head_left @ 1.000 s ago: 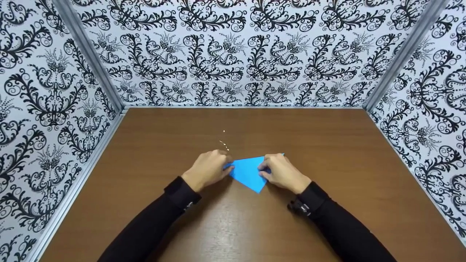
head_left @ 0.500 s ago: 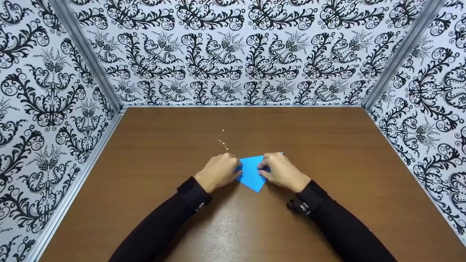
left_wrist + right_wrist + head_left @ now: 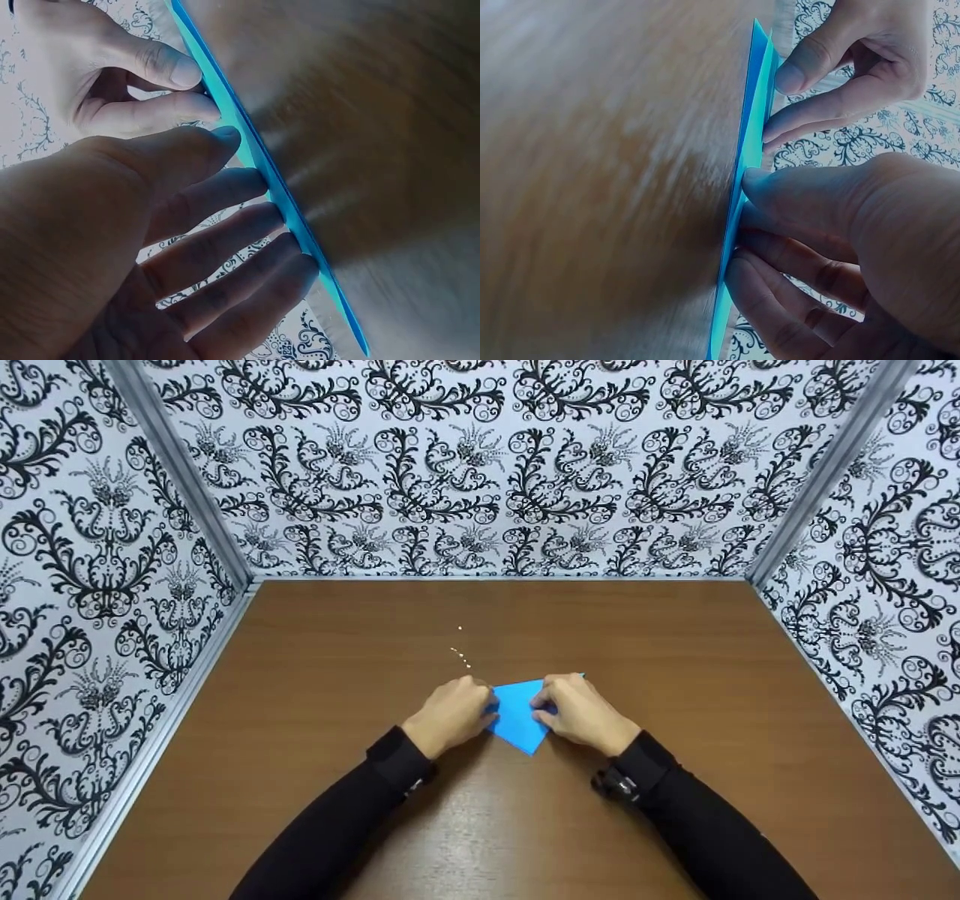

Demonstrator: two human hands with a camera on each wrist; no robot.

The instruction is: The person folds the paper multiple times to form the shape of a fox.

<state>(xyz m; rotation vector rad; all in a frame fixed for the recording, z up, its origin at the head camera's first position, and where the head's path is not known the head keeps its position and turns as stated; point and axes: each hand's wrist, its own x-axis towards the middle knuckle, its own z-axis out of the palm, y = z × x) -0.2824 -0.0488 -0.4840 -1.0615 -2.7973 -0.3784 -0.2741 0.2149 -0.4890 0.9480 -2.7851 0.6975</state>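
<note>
A folded sheet of blue paper lies on the wooden table, one corner towards the person. My left hand rests its fingertips on the left part of the paper and hides that end in the head view. In the left wrist view its fingers are spread in a row along the sheet. On the right part, my right hand touches the paper with thumb and fingertips. Seen edge-on in the right wrist view, the blue paper shows layers slightly apart at its upper end.
Several tiny pale specks lie on the brown table beyond the left hand. Patterned black-and-white walls stand at the back and both sides, with grey metal strips at the corners. Dark sleeves cover both forearms.
My left hand has slid to the right along the paper, closer to the right hand, and then stayed there. The right hand keeps its place on the sheet.
</note>
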